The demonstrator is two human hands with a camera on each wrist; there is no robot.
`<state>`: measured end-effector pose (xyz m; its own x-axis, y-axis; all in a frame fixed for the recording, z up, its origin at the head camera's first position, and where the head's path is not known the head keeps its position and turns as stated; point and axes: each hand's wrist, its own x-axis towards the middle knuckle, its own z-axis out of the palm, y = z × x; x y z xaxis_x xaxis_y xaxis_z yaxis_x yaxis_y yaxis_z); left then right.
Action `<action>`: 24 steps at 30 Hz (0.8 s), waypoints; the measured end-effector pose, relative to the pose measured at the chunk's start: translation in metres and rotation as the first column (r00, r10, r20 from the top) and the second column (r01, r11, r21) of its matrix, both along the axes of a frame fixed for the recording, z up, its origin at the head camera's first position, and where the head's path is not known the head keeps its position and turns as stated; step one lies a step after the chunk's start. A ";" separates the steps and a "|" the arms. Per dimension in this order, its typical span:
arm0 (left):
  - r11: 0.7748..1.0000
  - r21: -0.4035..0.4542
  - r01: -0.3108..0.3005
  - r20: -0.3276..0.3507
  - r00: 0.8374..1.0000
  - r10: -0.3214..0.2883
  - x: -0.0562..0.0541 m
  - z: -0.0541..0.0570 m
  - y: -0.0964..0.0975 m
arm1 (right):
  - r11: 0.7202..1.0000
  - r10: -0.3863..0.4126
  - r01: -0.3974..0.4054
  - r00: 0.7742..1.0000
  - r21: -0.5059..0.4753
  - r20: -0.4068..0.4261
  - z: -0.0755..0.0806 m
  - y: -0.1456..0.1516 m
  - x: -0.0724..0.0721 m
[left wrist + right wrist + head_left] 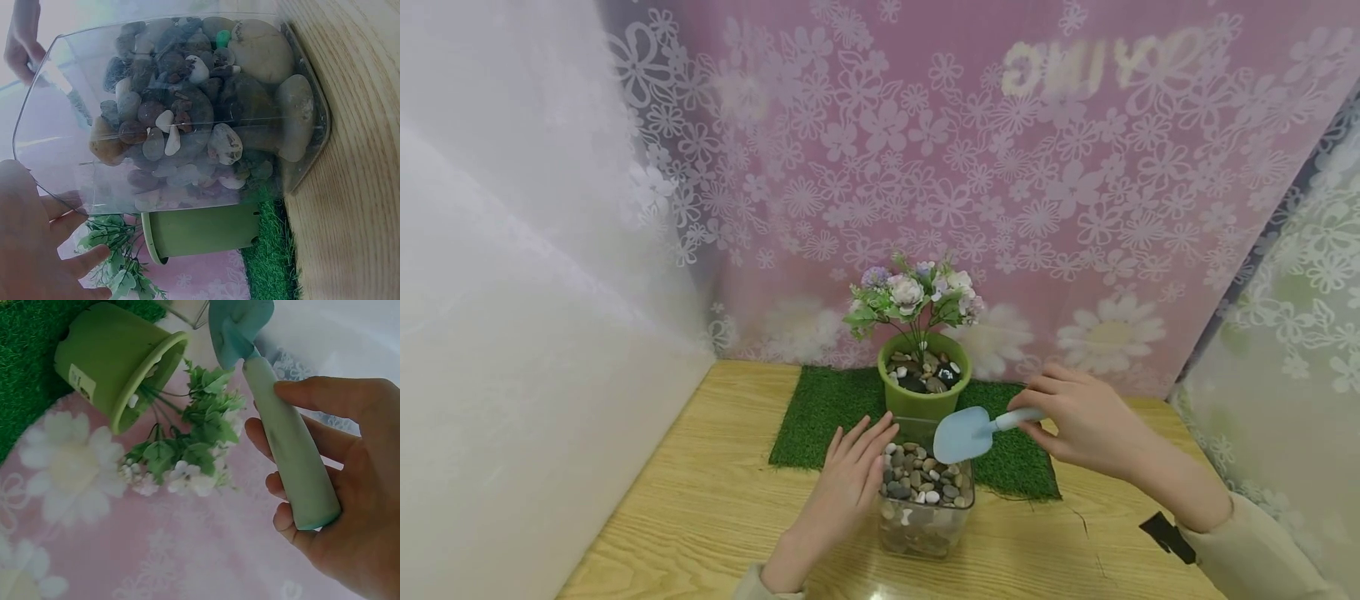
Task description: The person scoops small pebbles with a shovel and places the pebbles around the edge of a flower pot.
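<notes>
A light blue hand trowel (pixel 962 435) is gripped by its handle in my right hand (pixel 1078 421), its blade over the right part of a clear plastic container (pixel 928 533). Pebbles (pixel 917 479) of mixed colours fill much of that container. My left hand (pixel 850 479) rests at the container's left rim with its fingers extended. In the left wrist view, the fingers (pixel 69 215) spread beside the rim. Behind the container stands a green flowerpot (pixel 917 404) with stones on top and artificial flowers (pixel 910 292) in it. The right wrist view shows the trowel handle (pixel 290 444) in the curled fingers.
A strip of artificial turf (pixel 831 417) lies under the flowerpot on the wooden table (pixel 700 492). A pink floral curtain (pixel 887 192) hangs behind, with pale sheets (pixel 535 275) at both sides. A black clip or strap (pixel 1167 537) is at the right sleeve.
</notes>
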<state>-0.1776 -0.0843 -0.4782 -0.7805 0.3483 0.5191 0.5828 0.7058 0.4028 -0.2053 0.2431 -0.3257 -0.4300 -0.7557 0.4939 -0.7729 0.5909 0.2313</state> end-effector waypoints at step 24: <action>1.000 0.009 0.013 0.007 1.000 -0.013 0.000 0.000 0.000 | 0.964 0.036 -0.008 0.994 0.265 -0.101 -0.014 -0.056 0.005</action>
<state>-0.1777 -0.0840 -0.4777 -0.7798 0.3535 0.5167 0.5888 0.6945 0.4135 -0.2002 0.1870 -0.3399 -0.3683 -0.8739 0.3172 -0.7484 0.4811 0.4565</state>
